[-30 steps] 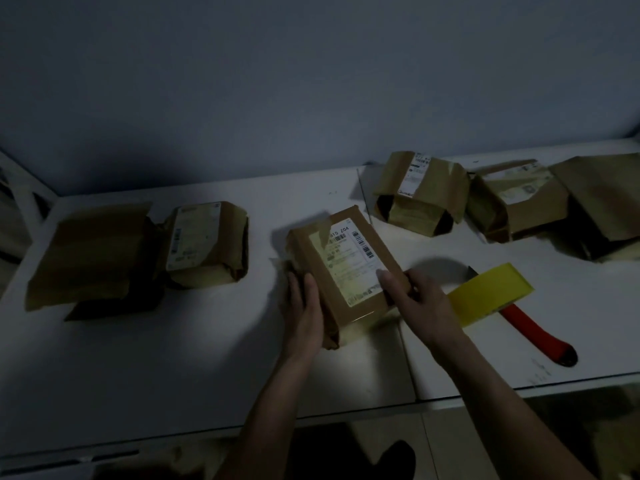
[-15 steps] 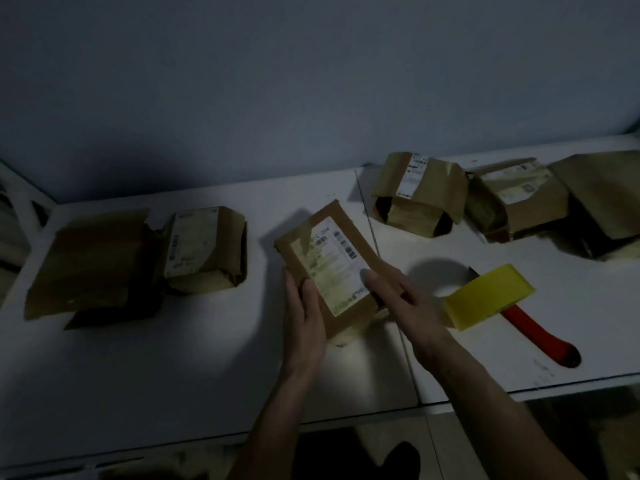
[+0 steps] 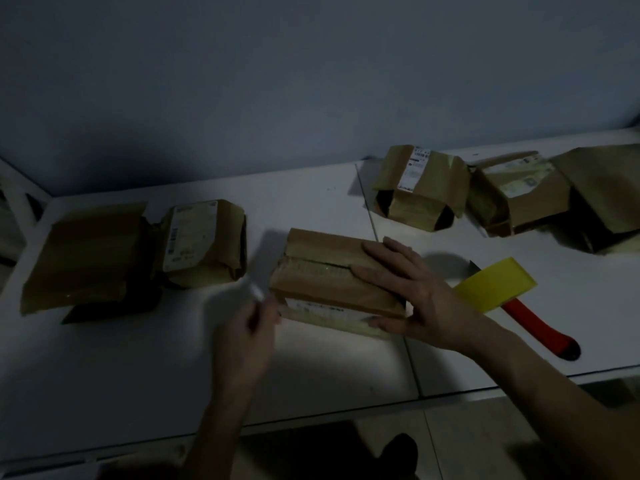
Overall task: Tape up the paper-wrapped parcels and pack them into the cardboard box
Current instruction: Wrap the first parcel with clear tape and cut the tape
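centre parcel [image 3: 332, 285] on table [image 3: 138, 375] | two parcels left [image 3: 204, 242] | tape dispenser [image 3: 512, 299] right

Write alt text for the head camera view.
A person's right hand lies flat on a paper-wrapped parcel at the middle of a dim white table, while the blurred left hand pinches something pale beside it. Four more wrapped parcels lie around, and a yellow-and-red tape dispenser sits to the right.
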